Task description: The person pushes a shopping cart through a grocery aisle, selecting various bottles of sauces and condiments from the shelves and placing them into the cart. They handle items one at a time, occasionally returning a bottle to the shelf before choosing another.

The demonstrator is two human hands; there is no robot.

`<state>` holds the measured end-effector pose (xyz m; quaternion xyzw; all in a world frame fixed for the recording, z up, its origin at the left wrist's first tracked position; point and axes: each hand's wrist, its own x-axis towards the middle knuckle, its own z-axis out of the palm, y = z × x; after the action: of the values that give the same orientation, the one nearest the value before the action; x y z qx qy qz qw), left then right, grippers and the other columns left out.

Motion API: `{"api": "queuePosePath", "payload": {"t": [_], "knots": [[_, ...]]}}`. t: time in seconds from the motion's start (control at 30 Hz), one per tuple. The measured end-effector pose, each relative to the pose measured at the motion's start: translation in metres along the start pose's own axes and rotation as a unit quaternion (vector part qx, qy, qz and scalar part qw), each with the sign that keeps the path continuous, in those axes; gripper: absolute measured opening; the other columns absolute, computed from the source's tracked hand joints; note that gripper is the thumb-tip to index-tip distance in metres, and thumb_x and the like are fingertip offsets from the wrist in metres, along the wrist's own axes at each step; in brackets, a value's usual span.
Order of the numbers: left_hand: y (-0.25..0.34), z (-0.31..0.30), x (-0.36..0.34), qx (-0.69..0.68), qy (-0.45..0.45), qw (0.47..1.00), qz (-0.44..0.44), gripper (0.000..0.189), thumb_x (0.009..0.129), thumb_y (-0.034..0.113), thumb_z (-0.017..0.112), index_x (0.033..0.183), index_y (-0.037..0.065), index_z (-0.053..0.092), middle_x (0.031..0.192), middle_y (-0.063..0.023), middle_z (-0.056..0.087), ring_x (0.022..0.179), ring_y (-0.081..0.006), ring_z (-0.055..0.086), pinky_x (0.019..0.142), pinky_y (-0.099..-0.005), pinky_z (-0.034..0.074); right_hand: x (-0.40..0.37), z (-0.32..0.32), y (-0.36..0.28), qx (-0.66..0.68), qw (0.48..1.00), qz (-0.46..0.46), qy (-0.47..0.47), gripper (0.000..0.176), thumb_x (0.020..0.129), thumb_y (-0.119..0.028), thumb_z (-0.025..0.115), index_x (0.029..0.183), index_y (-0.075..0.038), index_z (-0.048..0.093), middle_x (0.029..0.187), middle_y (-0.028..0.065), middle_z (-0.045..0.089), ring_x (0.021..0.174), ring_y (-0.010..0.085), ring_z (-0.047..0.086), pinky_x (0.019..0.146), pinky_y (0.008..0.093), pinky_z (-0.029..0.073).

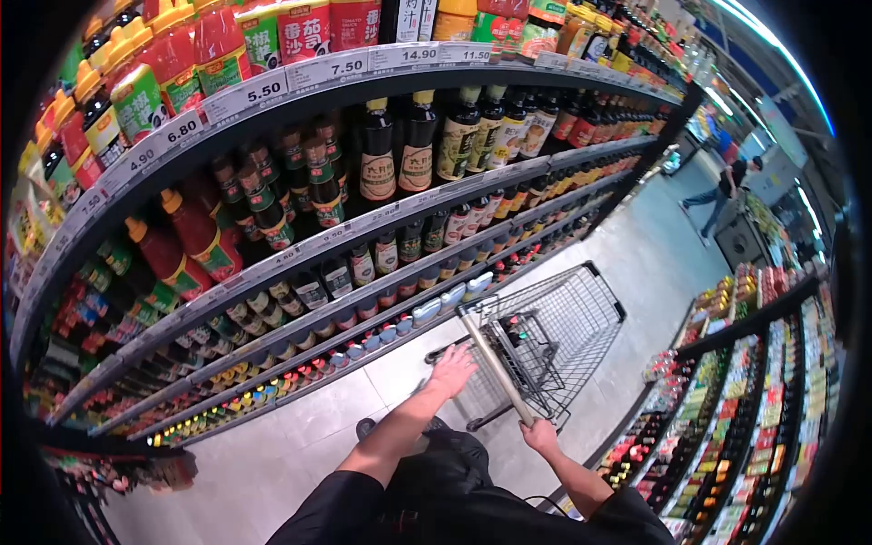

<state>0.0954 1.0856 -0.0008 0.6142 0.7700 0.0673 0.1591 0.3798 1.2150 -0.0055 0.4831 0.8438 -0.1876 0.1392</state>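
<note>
A wire shopping cart [590,313] stands in front of me, with its pale handle bar [495,363] running across the near side. My right hand [540,435] is wrapped round the right end of that bar. Fingers apart and holding nothing, my left hand [452,370] hovers just left of the bar, over the floor side facing the shelves. Inside the cart, near the handle, lies a small dark item with red and green spots [516,329], partly hidden by the wires.
A long shelf of sauce bottles [377,154] curves along my left, with price labels [345,68] on its edges. More stocked shelves [727,400] line the right. Grey tiled floor [336,409] lies between them. A person in dark clothes [727,195] walks farther off.
</note>
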Motion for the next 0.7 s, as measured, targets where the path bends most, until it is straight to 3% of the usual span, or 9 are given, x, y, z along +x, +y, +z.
{"api": "queuePosePath", "payload": {"t": [0.07, 0.2, 0.23, 0.4, 0.47, 0.5, 0.63, 0.67, 0.7], "knots": [[-0.013, 0.01, -0.014, 0.028, -0.044, 0.999, 0.002, 0.053, 0.086, 0.014, 0.053, 0.138, 0.02, 0.046, 0.15, -0.0053, 0.036, 0.145, -0.026, 0.02, 0.118, -0.0491, 0.01, -0.016, 0.009, -0.009, -0.023, 0.999, -0.023, -0.029, 0.046, 0.084, -0.048, 0.058, 0.091, -0.004, 0.068, 0.083, 0.024, 0.067, 0.083, 0.041, 0.065, 0.075, 0.0488, 0.052], [-0.013, -0.014, -0.045, -0.035, 0.016, 0.995, 0.095, 0.049, 0.079, 0.011, 0.063, 0.127, 0.013, 0.052, 0.132, -0.0086, 0.049, 0.134, -0.0255, 0.036, 0.117, -0.0436, 0.018, -0.051, 0.033, -0.023, -0.016, 0.999, -0.037, -0.033, 0.05, 0.084, -0.052, 0.058, 0.088, -0.003, 0.067, 0.08, 0.0246, 0.066, 0.08, 0.0416, 0.065, 0.072, 0.0489, 0.053], [-0.014, -0.011, -0.052, -0.04, 0.097, 0.986, 0.128, 0.045, 0.076, 0.013, 0.068, 0.118, 0.011, 0.054, 0.118, -0.008, 0.052, 0.122, -0.0248, 0.044, 0.115, -0.0419, 0.023, -0.058, 0.04, -0.026, -0.027, 0.998, -0.034, -0.037, 0.052, 0.083, -0.053, 0.059, 0.087, -0.001, 0.067, 0.079, 0.0247, 0.066, 0.079, 0.0421, 0.065, 0.071, 0.0487, 0.053], [-0.03, 0.011, -0.072, -0.009, 0.151, 0.972, 0.18, 0.038, 0.074, 0.021, 0.072, 0.107, 0.013, 0.057, 0.11, -0.0062, 0.052, 0.114, -0.0261, 0.047, 0.114, -0.0438, 0.024, -0.083, 0.043, -0.045, -0.006, 0.995, -0.04, -0.094, 0.057, 0.081, -0.056, 0.061, 0.088, 0.0, 0.066, 0.086, 0.0243, 0.067, 0.087, 0.0413, 0.065, 0.077, 0.0483, 0.052], [-0.03, 0.019, -0.077, -0.02, 0.084, 0.986, 0.142, 0.034, 0.074, 0.022, 0.071, 0.105, 0.014, 0.058, 0.11, -0.0049, 0.052, 0.114, -0.0263, 0.047, 0.114, -0.0446, 0.024, -0.071, 0.034, -0.054, -0.082, 0.966, -0.138, -0.203, 0.063, 0.076, -0.061, 0.065, 0.093, -0.001, 0.064, 0.085, 0.023, 0.066, 0.085, 0.0371, 0.066, 0.076, 0.0442, 0.051], [-0.033, 0.025, -0.08, -0.011, 0.104, 0.982, 0.154, 0.029, 0.078, 0.024, 0.067, 0.104, 0.013, 0.059, 0.109, -0.0054, 0.054, 0.114, -0.0264, 0.048, 0.113, -0.0453, 0.026, -0.053, 0.029, -0.062, -0.117, 0.959, -0.23, -0.117, 0.066, 0.073, -0.062, 0.068, 0.101, -0.002, 0.061, 0.087, 0.0206, 0.065, 0.086, 0.0343, 0.065, 0.077, 0.0423, 0.051], [-0.033, 0.032, -0.102, 0.004, 0.116, 0.984, 0.133, 0.019, 0.085, 0.021, 0.053, 0.099, 0.012, 0.062, 0.106, -0.0086, 0.056, 0.111, -0.0255, 0.051, 0.109, -0.044, 0.029, -0.067, -0.13, -0.307, 0.092, 0.906, -0.409, 0.055, 0.03, 0.087, -0.03, 0.065, 0.099, -0.003, 0.06, 0.069, 0.0137, 0.06, 0.062, 0.0262, 0.063, 0.057, 0.037, 0.049], [-0.031, 0.023, -0.104, 0.01, 0.061, 0.991, 0.12, 0.017, 0.084, 0.02, 0.054, 0.096, 0.011, 0.063, 0.107, -0.0081, 0.056, 0.11, -0.0255, 0.051, 0.108, -0.0431, 0.029, -0.088, -0.174, -0.37, 0.093, 0.9, -0.422, 0.049, 0.03, 0.088, -0.028, 0.065, 0.102, -0.003, 0.06, 0.071, 0.0126, 0.061, 0.062, 0.0226, 0.062, 0.057, 0.0356, 0.049], [-0.031, 0.025, -0.107, -0.006, 0.049, 0.992, 0.115, 0.017, 0.084, 0.021, 0.056, 0.096, 0.011, 0.064, 0.106, -0.0075, 0.057, 0.111, -0.0255, 0.051, 0.108, -0.0429, 0.029, -0.083, -0.184, -0.419, 0.203, 0.822, -0.52, 0.113, 0.033, 0.088, -0.03, 0.066, 0.105, -0.002, 0.06, 0.071, 0.0117, 0.06, 0.06, 0.0196, 0.06, 0.056, 0.0349, 0.048]]}}
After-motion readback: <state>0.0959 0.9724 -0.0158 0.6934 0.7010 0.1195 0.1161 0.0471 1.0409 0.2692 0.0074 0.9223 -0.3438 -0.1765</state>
